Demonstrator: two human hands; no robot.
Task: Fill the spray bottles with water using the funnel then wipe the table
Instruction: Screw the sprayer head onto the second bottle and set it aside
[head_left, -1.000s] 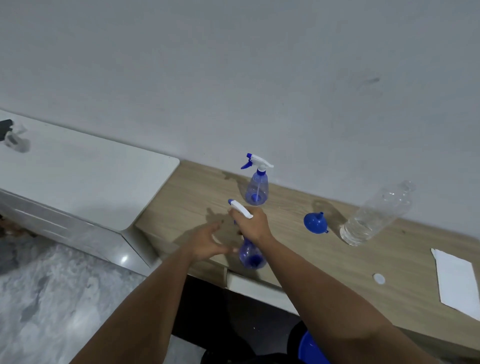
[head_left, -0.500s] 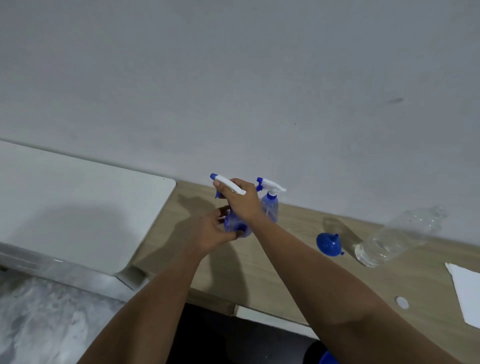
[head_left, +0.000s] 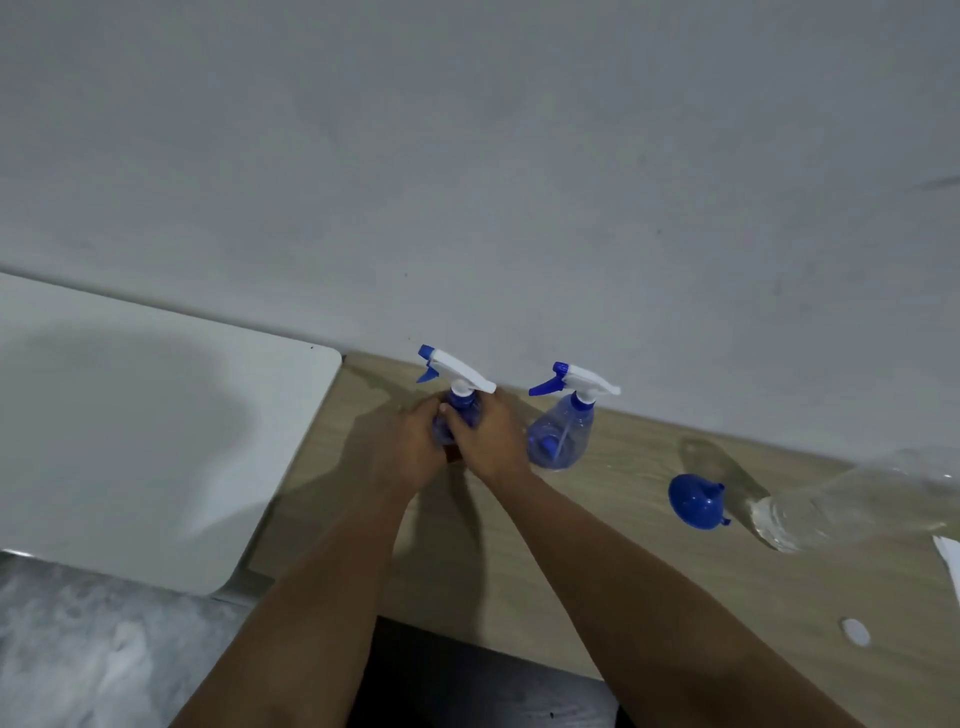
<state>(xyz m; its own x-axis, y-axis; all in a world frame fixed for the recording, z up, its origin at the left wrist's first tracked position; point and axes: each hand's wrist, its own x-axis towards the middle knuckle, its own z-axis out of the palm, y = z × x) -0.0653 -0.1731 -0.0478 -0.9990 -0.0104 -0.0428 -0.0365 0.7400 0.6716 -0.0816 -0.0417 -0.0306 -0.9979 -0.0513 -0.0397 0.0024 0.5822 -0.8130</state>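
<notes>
I had both hands on the nearer spray bottle (head_left: 457, 410), which stood upright toward the back of the wooden tabletop (head_left: 597, 561), close to the wall (head_left: 467, 156). My left hand (head_left: 413, 447) wrapped the blue body from the left, and my right hand (head_left: 488, 439) curled round it from the right, up near the neck — between them they hid most of the bottle. Only its white trigger head with the blue nozzle and lever stood clear above my fingers, nozzle pointing left.

The second spray bottle (head_left: 561, 434) stood upright just to the right of my right hand, its head fitted and its nozzle also pointing left. Whether my hand touched it, I could not tell. Its clear blue body showed a blue piece at the bottom.

Farther right the blue funnel (head_left: 696, 501) lay on its side on the tabletop, well apart from both spray bottles. Just beyond it lay a clear plastic water bottle (head_left: 862, 499) on its side, blurred, with some water visible near its base. A small white cap (head_left: 856, 632) lay alone nearer the front edge, and the corner of a white cloth or paper (head_left: 950, 558) showed at the right border.

To the left, a white surface (head_left: 156, 441) adjoined the tabletop, my shadow across it — below that, grey mottled floor (head_left: 104, 660).
</notes>
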